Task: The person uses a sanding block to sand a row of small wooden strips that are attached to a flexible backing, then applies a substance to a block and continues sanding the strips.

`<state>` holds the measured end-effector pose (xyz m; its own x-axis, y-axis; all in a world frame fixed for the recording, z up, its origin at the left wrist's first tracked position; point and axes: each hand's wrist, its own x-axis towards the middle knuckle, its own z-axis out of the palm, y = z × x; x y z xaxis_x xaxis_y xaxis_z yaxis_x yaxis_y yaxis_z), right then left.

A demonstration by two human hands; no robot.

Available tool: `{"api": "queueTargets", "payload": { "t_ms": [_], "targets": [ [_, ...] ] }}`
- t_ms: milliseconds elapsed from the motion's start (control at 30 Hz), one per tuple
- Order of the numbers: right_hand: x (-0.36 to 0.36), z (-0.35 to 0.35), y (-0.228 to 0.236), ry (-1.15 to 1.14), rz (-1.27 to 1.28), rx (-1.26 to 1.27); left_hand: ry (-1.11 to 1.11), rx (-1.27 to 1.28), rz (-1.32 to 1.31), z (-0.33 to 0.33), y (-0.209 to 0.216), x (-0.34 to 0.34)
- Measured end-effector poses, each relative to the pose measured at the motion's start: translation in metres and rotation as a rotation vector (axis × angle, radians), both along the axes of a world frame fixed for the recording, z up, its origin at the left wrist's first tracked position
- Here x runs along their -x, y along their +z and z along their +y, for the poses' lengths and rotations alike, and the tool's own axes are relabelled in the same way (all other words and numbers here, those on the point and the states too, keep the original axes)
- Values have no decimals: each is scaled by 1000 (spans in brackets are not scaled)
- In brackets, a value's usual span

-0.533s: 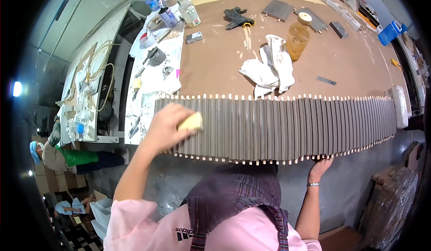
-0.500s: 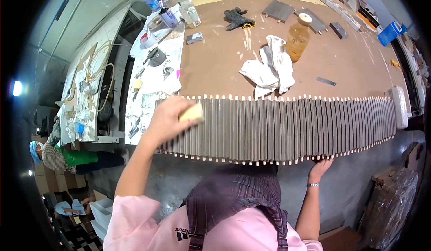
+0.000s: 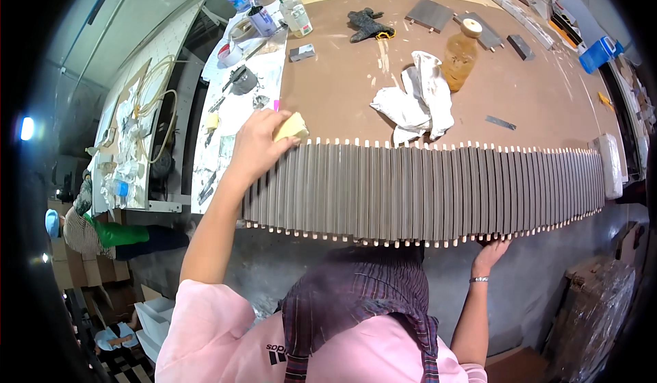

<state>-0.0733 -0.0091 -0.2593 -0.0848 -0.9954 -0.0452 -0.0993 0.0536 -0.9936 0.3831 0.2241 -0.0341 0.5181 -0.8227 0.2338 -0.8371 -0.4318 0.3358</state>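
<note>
A long row of grey-brown slats (image 3: 383, 191), with pale peg tips sticking out of both ends, lies along the table's front edge. My left hand (image 3: 260, 140) is closed around a yellow sponge (image 3: 293, 128) at the far ends of the slats, toward the row's left side. At the near edge, right of the middle, my right hand (image 3: 489, 256) grips the row from below. Its fingertips are partly hidden under the slats.
Beyond the slats lie a crumpled white cloth (image 3: 417, 102), an amber jar (image 3: 460, 58), a dark glove (image 3: 369, 26) and a metal strip (image 3: 501, 122). Paint cans and bottles (image 3: 261, 20) crowd the left. A white wrapped block (image 3: 608, 166) stands at the row's right end. A person (image 3: 89, 229) works far left.
My left hand has moved the sponge away from me, from over the slats to their far ends. My right hand stays at the near edge.
</note>
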Motion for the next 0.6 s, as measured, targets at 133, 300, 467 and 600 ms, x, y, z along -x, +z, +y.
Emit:
{"api": "queueTargets", "payload": {
  "t_ms": [133,300,467,600],
  "targets": [
    [5,0,4,-41,39,21,-89,-41,14,16,2,30],
    [8,0,-3,-20,85,-45,-234,-172,235,97,23,101],
    [8,-5,-13,-36,49,129,-167,-48,111,63,32,91],
    [9,-7,-9,57,-154,-87,-203,-69,54,59,17,95]
  ]
}}
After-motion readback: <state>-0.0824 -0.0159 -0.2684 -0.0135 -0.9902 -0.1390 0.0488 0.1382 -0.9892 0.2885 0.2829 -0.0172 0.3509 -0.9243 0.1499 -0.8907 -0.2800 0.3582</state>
